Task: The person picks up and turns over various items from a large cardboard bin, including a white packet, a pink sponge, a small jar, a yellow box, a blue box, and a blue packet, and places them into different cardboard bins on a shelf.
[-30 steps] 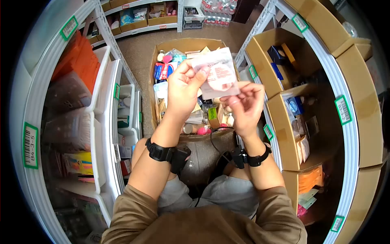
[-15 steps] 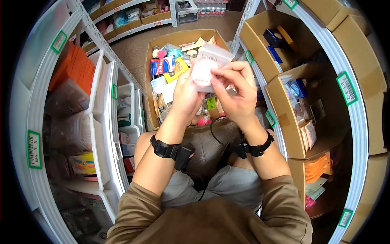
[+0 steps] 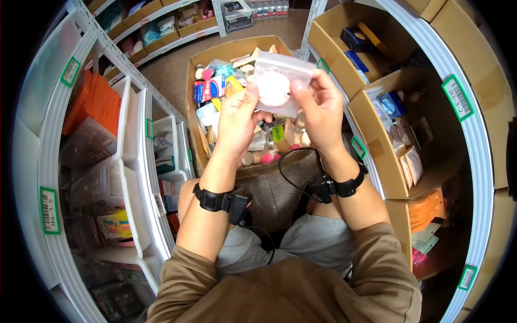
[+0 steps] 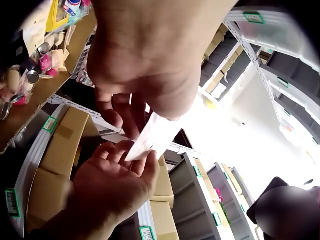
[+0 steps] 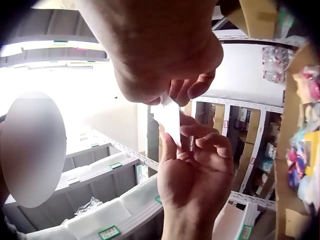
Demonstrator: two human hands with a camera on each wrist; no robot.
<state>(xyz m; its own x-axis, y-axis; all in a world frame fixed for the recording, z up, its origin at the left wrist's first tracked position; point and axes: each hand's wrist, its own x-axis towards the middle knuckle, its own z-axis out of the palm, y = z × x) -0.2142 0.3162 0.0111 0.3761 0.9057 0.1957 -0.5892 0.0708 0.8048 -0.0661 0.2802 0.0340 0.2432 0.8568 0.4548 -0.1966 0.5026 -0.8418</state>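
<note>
Both hands hold a translucent plastic packet (image 3: 299, 69) with a round whitish thing (image 3: 273, 89) inside, raised over an open carton (image 3: 196, 67) in the head view. At its left side, my left hand (image 3: 237, 121) pinches it with the thumb in front. My right hand (image 3: 325, 110) grips the right side, its thumb lying across the front. Both wrist views show the packet nearly edge-on between the hands. Mixed small goods fill the carton, including a blue and red box (image 3: 210, 89) and a lime-green labelled item (image 3: 278, 133).
Shelving with white bins (image 3: 132, 199) and orange packs (image 3: 94, 102) stands close at my left. At my right, cardboard boxes (image 3: 371, 132) line another rack. Shelves (image 3: 177, 35) and packs of bottles (image 3: 269, 9) are beyond the carton. A black cable (image 3: 283, 171) loops near my right wrist.
The packet was first held upright with its printed side showing, then turned over between the hands. Now it is spread between both hands, the round thing showing. The view has shifted slightly.
</note>
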